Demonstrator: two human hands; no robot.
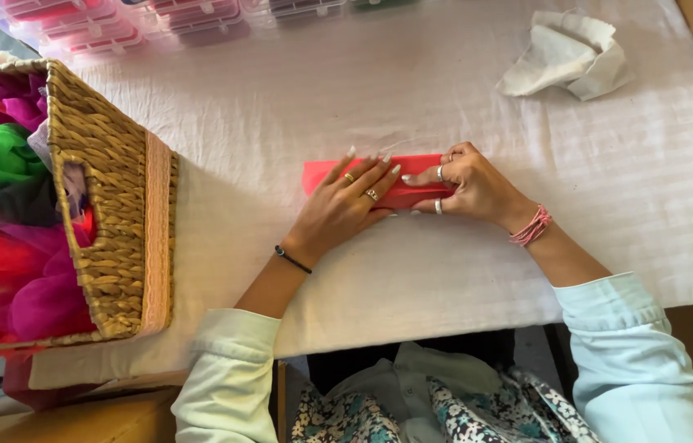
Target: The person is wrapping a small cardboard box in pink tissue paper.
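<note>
White striped tablecloth [445,90] covers the table. Woven straw basket [117,205], well left of the folded red cloth strip [412,168], holds bright green, pink and red fabric pieces [2,238]. Left hand [342,209] lies open and flat, fingers spread on the strip. Right hand [469,184] curled, fingertips pinching the strip's right end. Crumpled white cloth [568,53] lies up and right of the strip.

A folded red fabric strip [363,176] lies flat on the white-clothed bench [281,115]. The left hand [342,209] presses on it with fingers spread, while the right hand [469,184] pinches its right end. A woven straw basket [113,205] of coloured tulle sits left; a crumpled white cloth [568,53] lies far right.
</note>
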